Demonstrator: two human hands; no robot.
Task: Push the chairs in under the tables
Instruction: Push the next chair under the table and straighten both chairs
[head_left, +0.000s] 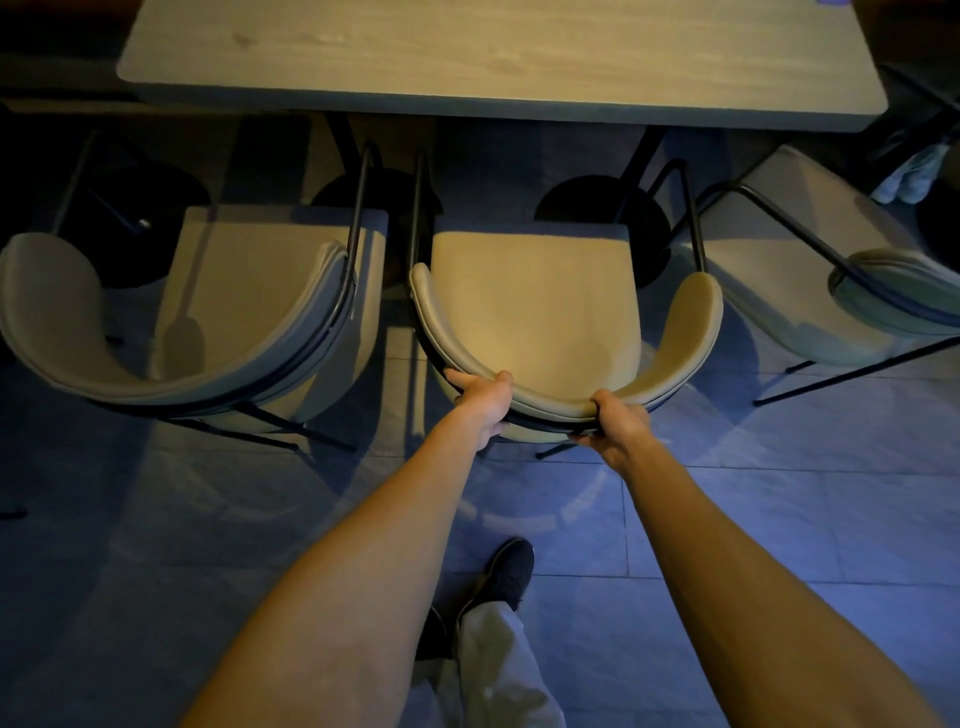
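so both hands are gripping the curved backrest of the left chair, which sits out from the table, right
Not quite. In the head view the left hand and right hand grip the curved backrest of the middle chair, not the left chair. The rest holds: its seat sits out from the wooden table.

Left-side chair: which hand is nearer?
Left. The left hand grips the backrest of the middle chair on the side next to the left-side chair; the right hand grips the same backrest farther right, away from it.
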